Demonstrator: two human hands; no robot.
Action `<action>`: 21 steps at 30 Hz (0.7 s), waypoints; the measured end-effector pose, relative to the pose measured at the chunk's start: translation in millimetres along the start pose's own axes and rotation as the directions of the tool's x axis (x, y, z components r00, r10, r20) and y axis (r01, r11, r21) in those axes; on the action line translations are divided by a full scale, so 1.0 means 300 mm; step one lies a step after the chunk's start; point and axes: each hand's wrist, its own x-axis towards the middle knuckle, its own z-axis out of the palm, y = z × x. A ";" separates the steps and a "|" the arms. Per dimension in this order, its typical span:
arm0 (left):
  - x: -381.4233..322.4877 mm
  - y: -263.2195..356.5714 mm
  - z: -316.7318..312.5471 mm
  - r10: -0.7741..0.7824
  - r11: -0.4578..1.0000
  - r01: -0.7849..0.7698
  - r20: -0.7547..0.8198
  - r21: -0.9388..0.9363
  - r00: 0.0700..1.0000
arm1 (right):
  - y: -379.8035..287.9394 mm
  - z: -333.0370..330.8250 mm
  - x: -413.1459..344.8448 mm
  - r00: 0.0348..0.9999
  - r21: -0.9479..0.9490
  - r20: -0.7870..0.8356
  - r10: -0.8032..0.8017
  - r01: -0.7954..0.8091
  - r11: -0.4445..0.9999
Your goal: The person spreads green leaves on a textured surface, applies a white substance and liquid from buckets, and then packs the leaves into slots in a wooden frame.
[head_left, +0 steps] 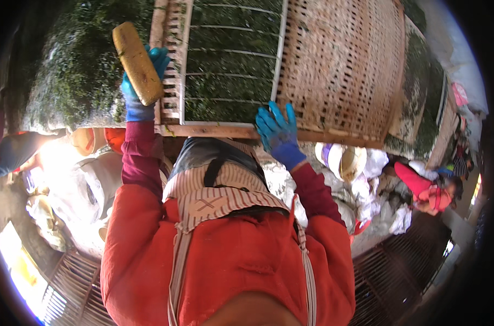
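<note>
My left hand [160, 61], in a blue and teal glove, holds a yellow-brown oblong block [137, 63]; whether it is wood or sponge I cannot tell. Hand and block are above the left edge of a pale metal frame [183, 81] with thin crossbars. Inside the frame lies a layer of dark-green plant shreds [232, 63]. My right hand [276, 130], gloved alike, has its fingers spread by the frame's near right corner and grips nothing. Whether it touches the corner is unclear. Under the frame is a woven slatted mat [340, 65] with a wooden edge strip [218, 131].
Loose green shreds [88, 53] cover the surface on the left. White buckets [346, 163] and plastic bags [365, 191] stand below on the right, with more bags [75, 187] on the left. A person in red [428, 191] is at right; another person's limb [16, 153] shows at left.
</note>
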 end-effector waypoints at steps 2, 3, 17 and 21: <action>0.110 0.058 -0.031 -0.005 1.000 0.005 0.097 0.000 0.995 | -0.018 -0.025 0.009 0.998 0.017 0.061 0.017 -0.018 1.000; 0.176 0.089 -0.058 -0.001 0.999 -0.004 0.126 0.039 0.992 | -0.025 -0.039 0.017 0.996 0.023 0.083 0.030 -0.032 0.999; 1.468 0.315 0.165 -0.109 0.748 0.146 -0.098 0.647 0.989 | 0.005 -0.116 -0.035 0.737 0.054 0.269 0.620 -0.654 0.754; 1.751 0.229 0.212 -0.060 0.318 -0.115 0.141 0.941 0.988 | 0.008 -0.068 -0.011 0.764 0.040 0.460 0.453 -0.528 0.849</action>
